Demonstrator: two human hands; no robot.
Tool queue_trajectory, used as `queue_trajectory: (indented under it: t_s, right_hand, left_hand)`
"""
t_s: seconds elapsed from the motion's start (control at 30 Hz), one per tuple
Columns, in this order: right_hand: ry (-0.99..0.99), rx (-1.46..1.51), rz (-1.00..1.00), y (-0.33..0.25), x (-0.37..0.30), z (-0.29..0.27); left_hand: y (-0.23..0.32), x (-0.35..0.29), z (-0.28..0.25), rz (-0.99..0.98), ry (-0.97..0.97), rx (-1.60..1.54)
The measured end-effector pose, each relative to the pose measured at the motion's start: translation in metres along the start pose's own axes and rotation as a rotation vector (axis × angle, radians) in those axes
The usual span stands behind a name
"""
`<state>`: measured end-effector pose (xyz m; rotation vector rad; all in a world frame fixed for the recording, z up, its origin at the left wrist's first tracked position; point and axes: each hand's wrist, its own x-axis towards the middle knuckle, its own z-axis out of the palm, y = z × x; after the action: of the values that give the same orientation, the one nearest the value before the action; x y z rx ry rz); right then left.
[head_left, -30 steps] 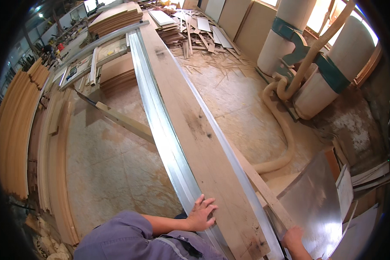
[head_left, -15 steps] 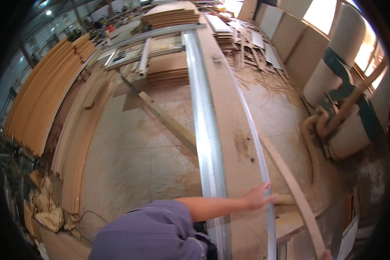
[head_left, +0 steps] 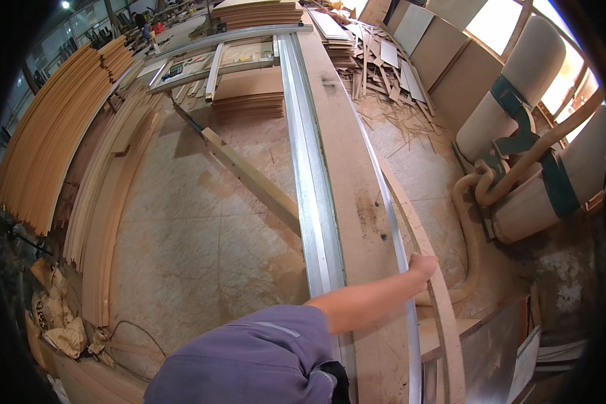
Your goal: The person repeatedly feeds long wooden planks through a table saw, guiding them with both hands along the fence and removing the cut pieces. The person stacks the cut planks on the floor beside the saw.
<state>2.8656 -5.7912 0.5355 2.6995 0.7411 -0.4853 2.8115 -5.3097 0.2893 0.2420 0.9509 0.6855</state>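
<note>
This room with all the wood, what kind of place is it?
Most likely a woodworking shop: stacked wooden strips lean along one side, a long plank lies on a metal-railed bench, and big dust-collector bags with hoses stand nearby.

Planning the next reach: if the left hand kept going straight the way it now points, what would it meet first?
The left hand already rests on the thin wooden strip beside the long board. Straight beyond it, probably the beige dust hose, though depth is unclear.
</note>
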Motion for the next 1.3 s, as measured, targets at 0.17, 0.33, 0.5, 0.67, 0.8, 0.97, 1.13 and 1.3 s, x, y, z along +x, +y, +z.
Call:
queue_trajectory:
  t_s: [0.17,0.33,0.5,0.67,0.8,0.97,1.13,1.3]
  right_hand:
    - [0.239,0.235,-0.09,0.024,-0.035,0.13]
    - [0.392,0.329,-0.068,-0.02,-0.038,0.22]
    - [0.534,0.423,-0.077,-0.052,-0.043,0.307]
    - [0.687,0.527,-0.202,-0.08,-0.041,0.371]
    - [0.73,0.612,-0.554,-0.12,-0.001,0.395]
    - [0.145,1.113,-1.043,-0.304,-0.056,0.276]
    - [-0.329,0.845,-1.475,-0.465,-0.143,0.279]
    - [-0.427,0.491,-2.026,-0.62,-0.262,0.258]
  left_hand:
    - [-0.028,-0.013,-0.017,0.083,-0.04,0.034]
    - [-0.008,-0.06,-0.021,0.221,-0.159,0.089]
    - [0.047,-0.152,-0.021,0.416,-0.35,-0.024]
    - [0.117,-0.235,-0.034,0.906,-0.5,-0.038]
    - [0.184,-0.318,-0.052,1.166,-0.606,0.036]
    - [0.203,-0.37,-0.176,1.039,-0.572,0.19]
    - [0.21,-0.418,-0.342,1.278,0.076,0.541]
    - [0.247,-0.486,-0.548,1.513,0.74,0.692]
